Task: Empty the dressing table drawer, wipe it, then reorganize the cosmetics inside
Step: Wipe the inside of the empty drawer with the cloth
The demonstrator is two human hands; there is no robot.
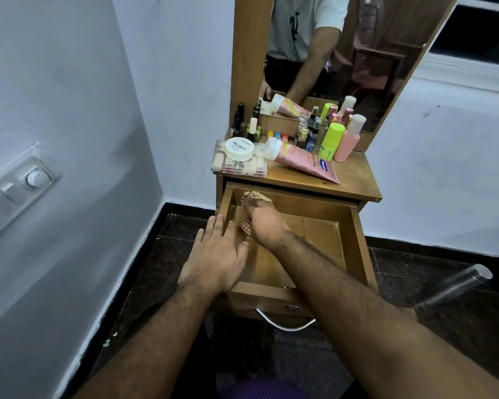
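A pale grey electrical switch plate with rocker switches and a round white dial knob (18,191) is mounted on the left wall. The painted lavender-white walls (179,82) meet in a corner behind the furniture, with a white skirting strip at their base. The dark speckled stone floor (444,326) has a black border band along the walls. A cylindrical brushed-metal bar (455,286) lies tilted at the right, above the floor. A white-framed window with dark panes (478,33) occupies the upper right. A purple mat edge (260,390) shows at bottom centre.
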